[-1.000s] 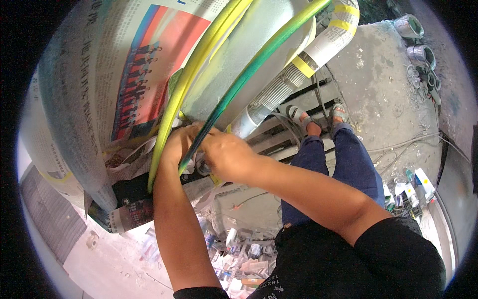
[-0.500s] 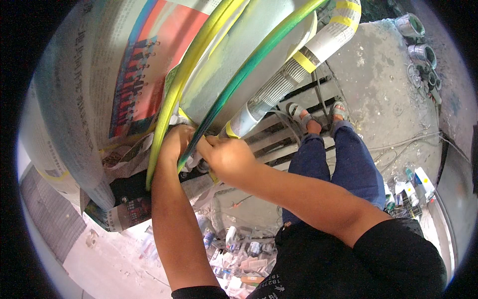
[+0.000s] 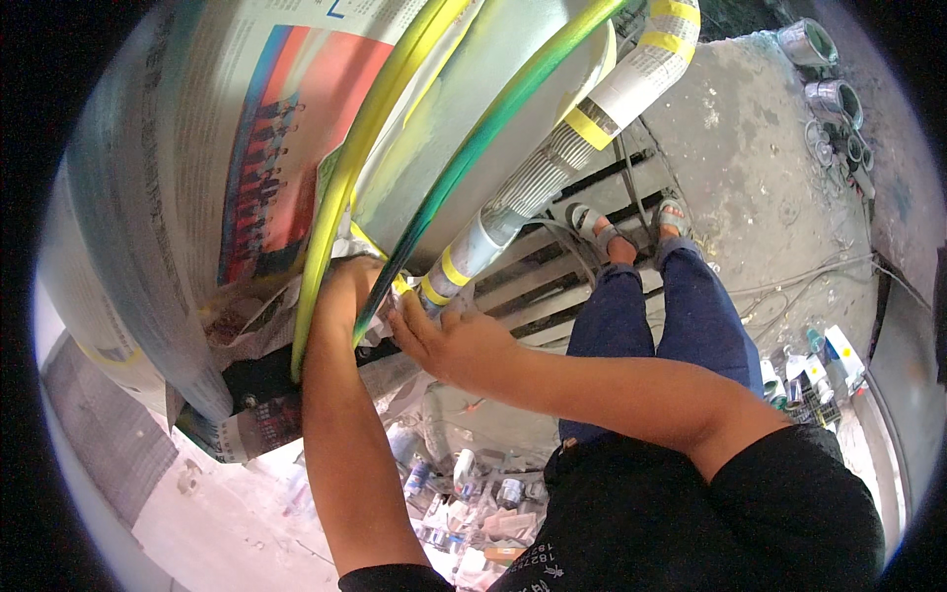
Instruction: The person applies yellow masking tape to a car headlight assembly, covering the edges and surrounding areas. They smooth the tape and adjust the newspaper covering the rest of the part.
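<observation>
My left hand (image 3: 348, 284) reaches in behind the green and black tube (image 3: 434, 204), at the lower end of the frame. Its fingers are mostly hidden. The yellow tube (image 3: 338, 187) runs across my left forearm near the wrist. Just to the right, my right hand (image 3: 464, 347) has its fingers stretched out toward crumpled masking paper, touching or nearly touching it. A piece of yellow tape (image 3: 400, 285) shows between the hands. Beside my right hand ends a thick pipe (image 3: 472, 255), wrapped in white paper and yellow tape.
Newspaper (image 3: 286, 168) covers the large curved body on the left. A slatted grate (image 3: 552, 286) lies under it, near my sandalled feet. Paint cans (image 3: 807, 42) stand at the far right with cables on the floor. Bottles and litter (image 3: 493, 503) lie at the lower middle.
My right hand has moved slightly down and its fingers have straightened from a curled grip. Yellow tape now shows between the hands. My left hand stays about where it was.
</observation>
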